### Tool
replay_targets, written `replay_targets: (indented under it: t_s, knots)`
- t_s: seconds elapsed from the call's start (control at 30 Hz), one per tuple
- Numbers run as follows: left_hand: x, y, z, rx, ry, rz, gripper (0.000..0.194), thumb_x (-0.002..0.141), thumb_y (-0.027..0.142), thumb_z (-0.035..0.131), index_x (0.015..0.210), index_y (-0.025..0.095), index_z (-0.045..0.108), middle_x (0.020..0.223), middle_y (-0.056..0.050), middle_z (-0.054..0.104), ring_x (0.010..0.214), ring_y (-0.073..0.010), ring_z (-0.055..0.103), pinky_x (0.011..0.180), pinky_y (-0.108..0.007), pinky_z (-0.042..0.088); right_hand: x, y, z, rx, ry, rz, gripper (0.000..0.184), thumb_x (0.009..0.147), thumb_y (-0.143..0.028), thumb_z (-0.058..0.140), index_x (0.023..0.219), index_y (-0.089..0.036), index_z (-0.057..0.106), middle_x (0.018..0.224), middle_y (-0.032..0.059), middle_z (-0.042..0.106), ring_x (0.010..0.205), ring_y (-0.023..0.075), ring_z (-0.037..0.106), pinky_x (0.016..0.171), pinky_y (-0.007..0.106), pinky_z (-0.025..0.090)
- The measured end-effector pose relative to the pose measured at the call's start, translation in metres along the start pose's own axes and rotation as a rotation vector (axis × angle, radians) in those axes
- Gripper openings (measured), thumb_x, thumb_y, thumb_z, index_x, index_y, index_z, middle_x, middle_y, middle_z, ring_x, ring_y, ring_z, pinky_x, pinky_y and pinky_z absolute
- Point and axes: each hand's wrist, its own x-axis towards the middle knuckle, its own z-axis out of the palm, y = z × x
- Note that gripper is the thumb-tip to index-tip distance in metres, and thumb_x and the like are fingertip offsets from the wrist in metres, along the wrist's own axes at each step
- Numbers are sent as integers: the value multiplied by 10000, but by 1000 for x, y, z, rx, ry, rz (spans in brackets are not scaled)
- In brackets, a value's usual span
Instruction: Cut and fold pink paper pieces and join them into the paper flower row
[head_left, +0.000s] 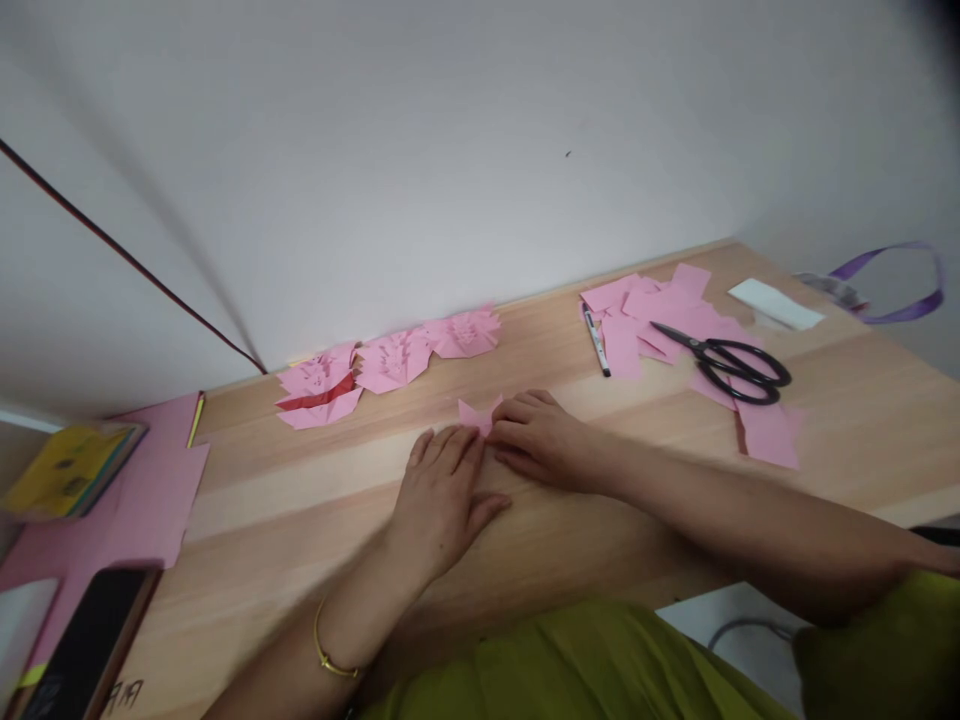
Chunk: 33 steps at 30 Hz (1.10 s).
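Both my hands rest on a wooden table (315, 520) over a small folded pink paper piece (478, 412). My left hand (442, 495) lies flat with its fingers stretched out, fingertips pressing the paper's near left edge. My right hand (540, 440) lies beside it, fingers curled down onto the paper's right side. Most of the paper is hidden under the fingers; only two pointed corners show. A gold bracelet (330, 655) sits on my left wrist.
Three folded pink paper shapes (390, 362) lie in a row by the wall. Pink paper squares (645, 305), black scissors (731, 365) and a pen (597, 342) lie right. Pink sheets (150, 480), a yellow book (71, 468) and a dark phone (90, 640) sit left. Purple ribbon (896, 285) is far right.
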Motion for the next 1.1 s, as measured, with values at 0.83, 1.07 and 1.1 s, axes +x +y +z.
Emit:
replay_targets:
  t_s: [0.83, 1.07, 1.1]
  knots:
    - [3, 1, -6, -3, -32, -9, 613, 799, 502, 610, 1284, 144, 499, 1301, -141, 524, 1198, -304, 446, 1049, -507, 321, -1, 3, 3, 5, 7, -11, 128, 892, -229, 523, 943, -171, 625, 1030, 80, 613, 957, 189, 522, 887, 354, 322]
    - [2, 0, -4, -12, -27, -7, 607, 804, 512, 600, 1283, 154, 498, 1301, -148, 522, 1194, -315, 451, 1036, -527, 325, 0, 2, 0, 4, -10, -3, 139, 900, -235, 510, 946, -173, 625, 1030, 77, 613, 962, 187, 522, 889, 354, 319]
    - [3, 0, -4, -14, -26, -6, 606, 804, 515, 599, 1280, 154, 499, 1299, -148, 524, 1192, -316, 452, 1035, -528, 327, 0, 2, 0, 4, -10, -6, 140, 900, -235, 510, 951, -174, 625, 1035, 77, 613, 964, 188, 521, 891, 355, 319]
